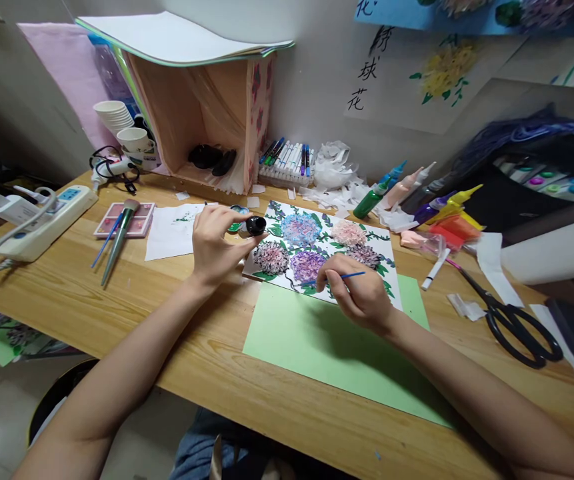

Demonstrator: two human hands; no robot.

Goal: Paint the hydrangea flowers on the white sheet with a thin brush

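Observation:
Between the thumb and fingers of my left hand (219,243) is a small black bottle (255,225), held over the left edge of a flower painting (331,280). My right hand (354,287) is closed round a thin blue paintbrush (351,275), its tip at the lower part of the painting near a dark wavy line. Blue, pink, purple and dark flower heads with green leaves cover the white sheet. Under it lies a light green sheet (287,333). Small paint pots (239,210), partly hidden, stand behind my left hand.
At the left are a power strip (49,220), a pink palette box (141,220) and a large brush (121,240). An open box (191,100) stands at the back beside markers (287,160). Paint tubes (369,200), crumpled tissue (337,167) and black-handled scissors (521,327) lie to the right.

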